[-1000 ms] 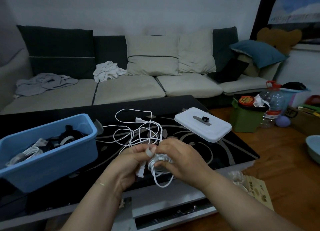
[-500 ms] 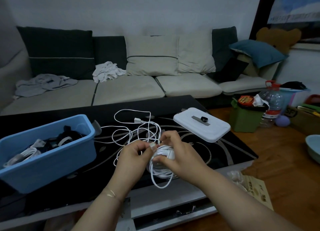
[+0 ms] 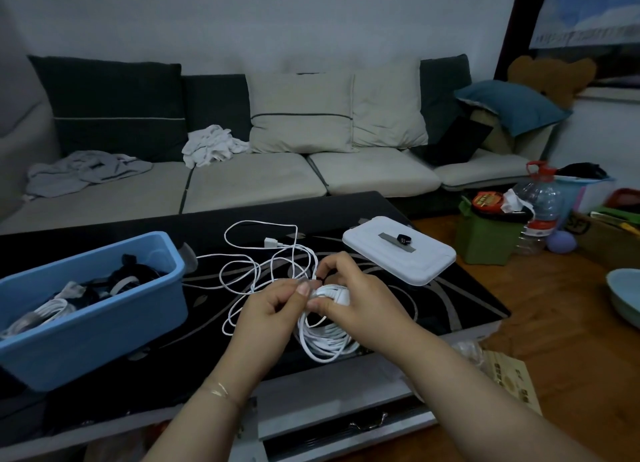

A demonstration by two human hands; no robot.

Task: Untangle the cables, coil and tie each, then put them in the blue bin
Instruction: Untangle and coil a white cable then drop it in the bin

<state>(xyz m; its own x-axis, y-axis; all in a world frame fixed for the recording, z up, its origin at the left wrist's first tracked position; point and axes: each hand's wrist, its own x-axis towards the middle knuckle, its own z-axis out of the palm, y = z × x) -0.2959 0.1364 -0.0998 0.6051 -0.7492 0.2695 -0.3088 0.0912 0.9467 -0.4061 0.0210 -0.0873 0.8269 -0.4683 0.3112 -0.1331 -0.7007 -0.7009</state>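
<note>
Coil (image 3: 323, 337) of white cable hangs at lower centre of the frame, held between my two hands over the near edge of the black tabletop (image 3: 460, 299). My right hand (image 3: 360, 302) grips the top of the coil, fingers (image 3: 332, 264) curled round the bundle, with something small and dark pinched at the fingertips; I cannot tell what it is. My left hand (image 3: 270, 312) pinches at the same spot, thumb and forefinger closed on the bundle. Loose cable (image 3: 263, 257) lies in tangled loops on the tabletop just beyond my hands, its plug toward the upper centre. Left of the frame sits the blue bin (image 3: 104, 319), with coiled cables inside. Right of the loops lies a white lid (image 3: 398, 254).
</note>
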